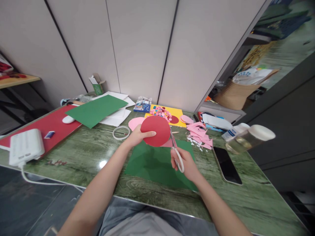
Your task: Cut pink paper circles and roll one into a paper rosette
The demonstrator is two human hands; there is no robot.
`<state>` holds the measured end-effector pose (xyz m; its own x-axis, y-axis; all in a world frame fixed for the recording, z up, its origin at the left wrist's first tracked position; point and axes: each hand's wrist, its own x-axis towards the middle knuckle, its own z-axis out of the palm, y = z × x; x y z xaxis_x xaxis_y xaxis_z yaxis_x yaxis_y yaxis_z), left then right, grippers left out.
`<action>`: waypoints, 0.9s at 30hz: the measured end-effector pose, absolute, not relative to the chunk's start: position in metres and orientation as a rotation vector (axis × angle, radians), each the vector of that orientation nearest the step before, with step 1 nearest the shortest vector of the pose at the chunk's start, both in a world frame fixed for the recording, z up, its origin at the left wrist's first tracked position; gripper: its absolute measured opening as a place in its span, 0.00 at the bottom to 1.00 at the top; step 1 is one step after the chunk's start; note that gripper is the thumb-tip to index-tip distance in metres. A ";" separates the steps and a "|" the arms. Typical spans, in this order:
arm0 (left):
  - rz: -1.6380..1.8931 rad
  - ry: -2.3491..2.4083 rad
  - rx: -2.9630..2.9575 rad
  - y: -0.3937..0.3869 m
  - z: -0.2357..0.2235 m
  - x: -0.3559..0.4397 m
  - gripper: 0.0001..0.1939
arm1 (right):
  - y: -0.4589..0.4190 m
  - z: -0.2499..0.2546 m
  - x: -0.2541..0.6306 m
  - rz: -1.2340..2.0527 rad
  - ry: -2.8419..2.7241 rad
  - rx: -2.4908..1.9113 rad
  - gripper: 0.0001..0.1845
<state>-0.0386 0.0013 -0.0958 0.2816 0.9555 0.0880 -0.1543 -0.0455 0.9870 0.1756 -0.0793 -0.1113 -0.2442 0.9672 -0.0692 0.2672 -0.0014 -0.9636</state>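
Note:
My left hand [137, 135] pinches a round piece of red paper [157, 131] at its left side, thumb on top. Scissors [177, 156] with white handles are in my right hand [185, 161], their blades pointing away from me along the red disc's right edge. Whether the blades touch the paper I cannot tell. Both hands are above a dark green sheet [157, 167] lying on the table. Behind the red disc, part of a pink paper circle [135, 123] shows at the left, and more pink paper peeks out below it.
A yellow sheet [180, 113] carries pink and blue beads or pompoms [160, 112]. Pink scraps [199, 133] lie to the right, near a phone [227, 165] and a clear bottle [242, 142]. A tape roll [121, 132], green sheet [97, 110] and white power bank [26, 146] occupy the left.

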 end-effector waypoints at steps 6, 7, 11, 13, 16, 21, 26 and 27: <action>1.107 0.852 1.244 0.001 -0.098 -0.035 0.24 | -0.078 -0.110 0.176 1.275 -1.586 -1.304 0.20; 1.109 0.847 1.242 0.001 -0.098 -0.035 0.24 | -0.077 -0.109 0.176 1.273 -1.589 -1.303 0.20; 1.107 0.834 1.230 0.001 -0.098 -0.034 0.23 | -0.077 -0.110 0.177 1.274 -1.591 -1.304 0.20; 1.114 0.838 1.205 0.002 -0.098 -0.035 0.24 | -0.077 -0.111 0.177 1.266 -1.587 -1.303 0.20; 1.119 0.819 1.161 0.002 -0.097 -0.034 0.25 | -0.076 -0.111 0.179 1.245 -1.562 -1.302 0.20; 1.259 0.747 1.007 0.006 -0.097 -0.031 0.23 | -0.062 -0.109 0.195 1.101 -1.513 -1.299 0.19; 1.493 0.775 0.730 0.022 -0.101 -0.038 0.15 | -0.040 -0.114 0.222 0.934 -1.621 -1.398 0.16; 1.528 0.778 0.641 0.026 -0.102 -0.041 0.14 | -0.037 -0.118 0.225 0.973 -1.681 -1.412 0.18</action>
<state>-0.0409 0.0263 -0.1025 -0.1023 0.9938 -0.0437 -0.6200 -0.0293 0.7841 0.2251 -0.0365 -0.1178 -0.1372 0.9888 0.0581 0.4421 0.1136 -0.8898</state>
